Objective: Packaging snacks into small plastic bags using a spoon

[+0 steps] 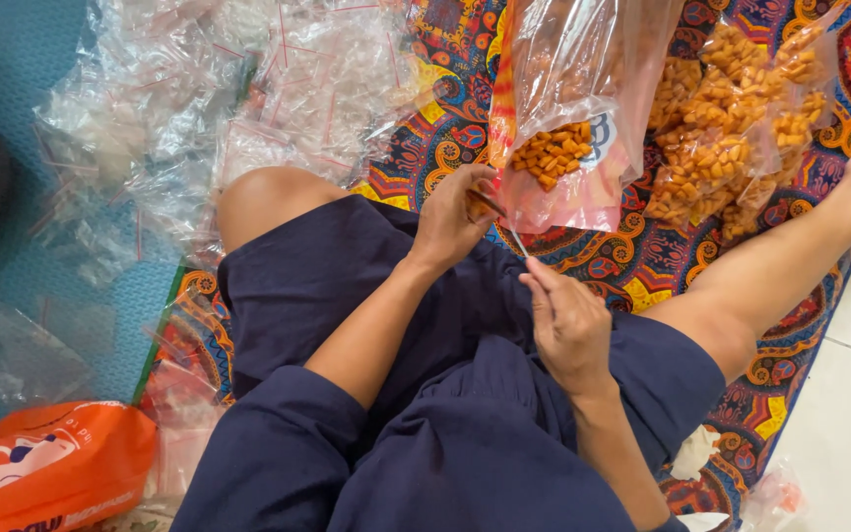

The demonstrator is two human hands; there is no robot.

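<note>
Head view looks straight down onto my lap, dark blue shorts filling the lower middle of the frame. My left hand (452,219) sits just above centre, its fingers pinched on the lower left corner of a clear plastic bag (568,118) trimmed in red, which stands upright in the upper middle of the frame. A small heap of orange snack pieces (551,154) rests at the bottom of that bag, just right of the left hand. My right hand (571,325) is right of centre, below the bag; its fingers are drawn together around something thin that runs up toward the bag's lower edge, and I cannot tell what it is.

To the right of the bag, in the upper right of the frame, lies a larger clear bag of snacks (731,128), packed with the same orange pieces, resting on a patterned mat (632,261) of red, orange and blue. A loose pile of empty clear bags (238,99) with thin red lines spreads across the upper left. An orange packet (46,468) lies in the lower left corner, on a teal floor mat (12,59).
</note>
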